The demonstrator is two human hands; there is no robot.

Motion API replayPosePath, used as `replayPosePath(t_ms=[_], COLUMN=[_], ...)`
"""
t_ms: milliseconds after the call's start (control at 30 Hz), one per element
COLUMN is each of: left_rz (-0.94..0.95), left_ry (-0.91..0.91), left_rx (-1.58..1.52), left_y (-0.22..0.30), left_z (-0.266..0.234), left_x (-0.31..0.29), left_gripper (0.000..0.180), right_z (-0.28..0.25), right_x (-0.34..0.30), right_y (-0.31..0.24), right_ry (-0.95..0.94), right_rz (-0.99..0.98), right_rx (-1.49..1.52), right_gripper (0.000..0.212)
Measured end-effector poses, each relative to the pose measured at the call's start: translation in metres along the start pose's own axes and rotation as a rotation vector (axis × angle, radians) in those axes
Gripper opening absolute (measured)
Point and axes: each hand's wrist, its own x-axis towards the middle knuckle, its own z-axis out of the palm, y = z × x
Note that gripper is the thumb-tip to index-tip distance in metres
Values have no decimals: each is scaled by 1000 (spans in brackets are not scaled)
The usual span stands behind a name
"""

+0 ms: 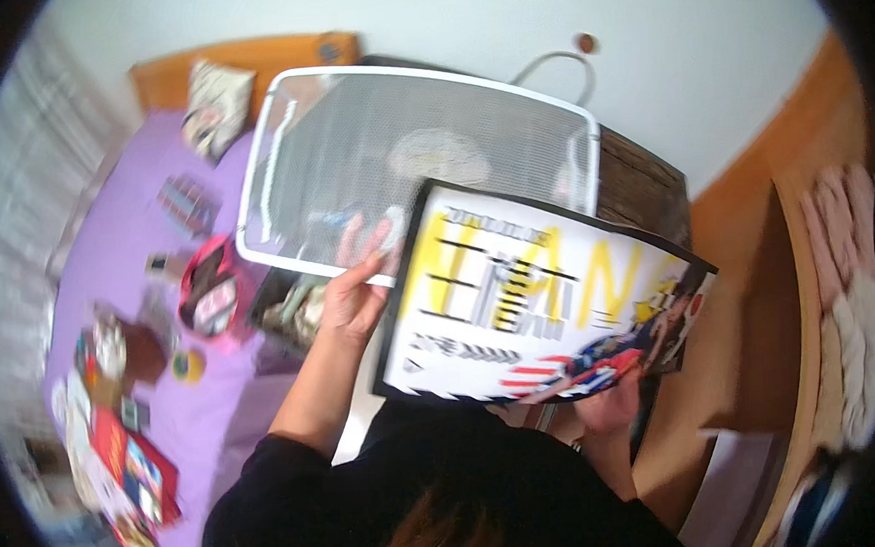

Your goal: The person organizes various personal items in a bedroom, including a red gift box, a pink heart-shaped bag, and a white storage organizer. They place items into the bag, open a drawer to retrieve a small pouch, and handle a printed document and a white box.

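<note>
A dark-edged poster board (460, 312), white with yellow lettering and a picture of figures at its right corner, tilts in front of my body. My left hand (352, 304) is closed at its left edge, with some fingers hidden behind the board. Those fingers also overlap the lower rim of a large white-framed mesh piece (333, 114), and I cannot tell if they touch it. Under the board's lower right edge, my right hand (614, 408) supports it, its fingers partly covered. Pink and white things (360, 240) show at the mesh, beside the board.
On the left, a purple-covered bed (205, 408) carries a pillow (219, 101), a pink basket (214, 297), a brown container (142, 350) and a red box (133, 458). Behind the mesh stands a dark wooden surface (643, 186). At right, an open wardrobe (786, 242) holds hanging clothes (853, 348).
</note>
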Motion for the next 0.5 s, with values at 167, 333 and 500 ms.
replayPosePath(t_ms=[167,333,500], left_rz=[94,120,173], left_ry=[223,135,143], left_rx=[-87,-150,-216], left_y=[-30,-47,-11], left_z=[30,71,64], left_x=[-91,-145,-187], left_gripper=[54,58,53], right_z=[40,89,149], right_x=[16,31,27], right_y=[-13,-17,45], right_ry=[-202,-227,-151], right_rz=[348,509,765], right_rx=[-99,-131,-232], right_gripper=[37,27,19])
